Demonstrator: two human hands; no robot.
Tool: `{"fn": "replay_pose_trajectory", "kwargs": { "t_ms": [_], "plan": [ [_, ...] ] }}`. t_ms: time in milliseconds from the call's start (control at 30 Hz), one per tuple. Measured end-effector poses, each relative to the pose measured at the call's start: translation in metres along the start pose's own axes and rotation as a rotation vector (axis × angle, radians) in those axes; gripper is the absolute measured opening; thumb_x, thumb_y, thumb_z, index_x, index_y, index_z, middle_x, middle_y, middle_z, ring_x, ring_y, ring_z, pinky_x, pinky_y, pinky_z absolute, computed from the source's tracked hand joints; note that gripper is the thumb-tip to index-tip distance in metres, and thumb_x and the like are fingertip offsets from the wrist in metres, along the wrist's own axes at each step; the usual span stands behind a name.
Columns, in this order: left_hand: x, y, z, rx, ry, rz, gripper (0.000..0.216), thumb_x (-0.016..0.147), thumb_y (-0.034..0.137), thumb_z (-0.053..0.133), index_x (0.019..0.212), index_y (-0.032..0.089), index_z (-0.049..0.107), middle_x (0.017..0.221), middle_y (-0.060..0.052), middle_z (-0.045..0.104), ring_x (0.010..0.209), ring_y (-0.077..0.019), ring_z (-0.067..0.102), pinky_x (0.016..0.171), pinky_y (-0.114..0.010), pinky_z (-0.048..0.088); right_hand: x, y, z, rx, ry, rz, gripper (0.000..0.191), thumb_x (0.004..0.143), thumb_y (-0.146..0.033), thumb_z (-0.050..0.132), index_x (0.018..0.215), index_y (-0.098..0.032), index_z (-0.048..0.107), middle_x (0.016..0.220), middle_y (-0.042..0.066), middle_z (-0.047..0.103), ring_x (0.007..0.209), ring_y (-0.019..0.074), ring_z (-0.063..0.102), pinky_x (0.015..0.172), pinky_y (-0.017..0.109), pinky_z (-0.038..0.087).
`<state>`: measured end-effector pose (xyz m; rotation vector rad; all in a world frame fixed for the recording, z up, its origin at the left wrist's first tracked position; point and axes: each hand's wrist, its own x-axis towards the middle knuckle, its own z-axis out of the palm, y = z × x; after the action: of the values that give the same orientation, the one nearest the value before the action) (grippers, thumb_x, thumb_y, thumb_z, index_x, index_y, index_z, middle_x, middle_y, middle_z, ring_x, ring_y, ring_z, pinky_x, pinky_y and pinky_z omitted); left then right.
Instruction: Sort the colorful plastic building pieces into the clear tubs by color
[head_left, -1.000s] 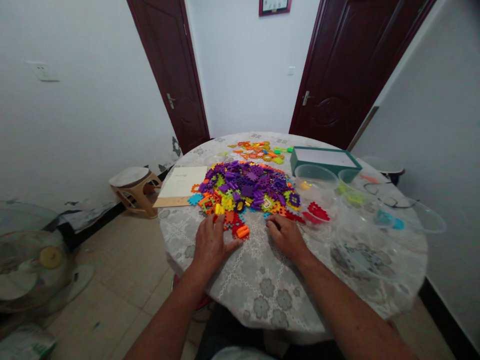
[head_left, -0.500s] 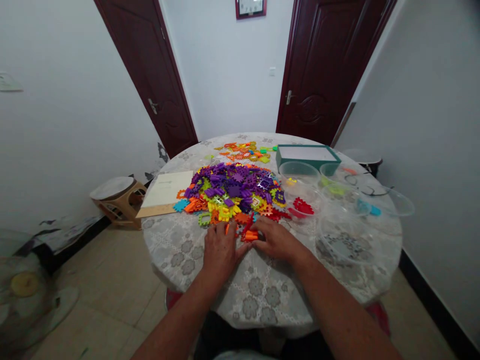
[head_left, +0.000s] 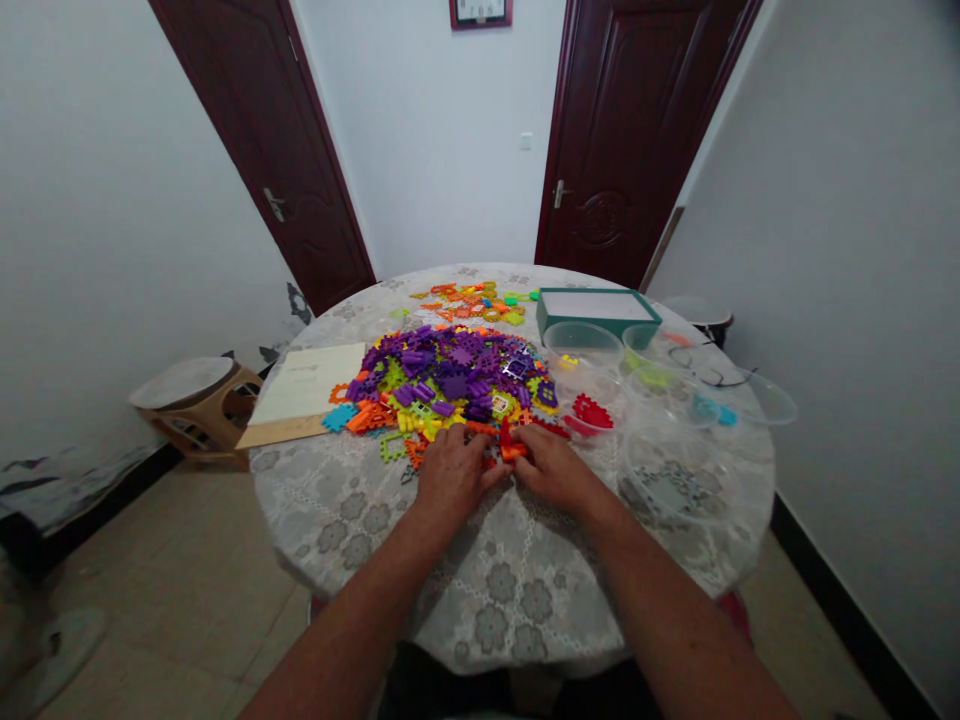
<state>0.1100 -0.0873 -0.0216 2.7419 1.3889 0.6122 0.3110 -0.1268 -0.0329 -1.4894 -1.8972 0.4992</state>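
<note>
Both forearms are reaching forward over the near edge of the round table (head_left: 517, 600), which is wearing a patterned lace cloth. The left hand (head_left: 450, 475) is lying palm down, fingers curled over small pieces at the near edge of the heap; whether it is gripping one cannot be told. The right hand (head_left: 551, 468) is pinching an orange piece (head_left: 513, 452) between thumb and fingers, just beside the left hand. Beyond them, the pile of plastic building pieces (head_left: 450, 375), mostly purple, is spreading across the table centre. To its right, clear bowls (head_left: 592, 345) are standing, one holding red pieces (head_left: 592, 412). Farther back, a green box (head_left: 598, 308) is sitting near a smaller orange cluster (head_left: 472, 298).
</note>
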Motion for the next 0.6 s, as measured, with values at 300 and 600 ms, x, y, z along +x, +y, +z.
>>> {"fn": "replay_pose_trajectory", "kwargs": {
  "t_ms": [300,600],
  "plan": [
    [-0.011,-0.012,0.010,-0.224,0.171,0.090,0.033,0.089,0.040,0.083,0.115,0.023,0.070,0.113,-0.009,0.066,0.107,-0.0274,0.063,0.095,-0.043,0.054,0.005,0.004,-0.002,0.045,0.164,0.126,0.027,0.105,-0.029,0.041,0.103,-0.022,0.067,0.098,0.006,0.075,0.091,0.0218,0.067,0.081,0.031,0.044],
    [-0.006,-0.022,0.007,-0.342,0.275,0.044,0.007,0.099,0.017,0.060,0.094,0.022,0.060,0.094,-0.005,0.065,0.091,-0.0219,0.063,0.081,-0.034,0.052,0.005,-0.007,0.003,0.111,0.323,0.170,0.029,0.105,-0.036,0.047,0.118,-0.024,0.069,0.104,0.007,0.077,0.093,0.0238,0.070,0.084,0.035,0.049]
  ]
}}
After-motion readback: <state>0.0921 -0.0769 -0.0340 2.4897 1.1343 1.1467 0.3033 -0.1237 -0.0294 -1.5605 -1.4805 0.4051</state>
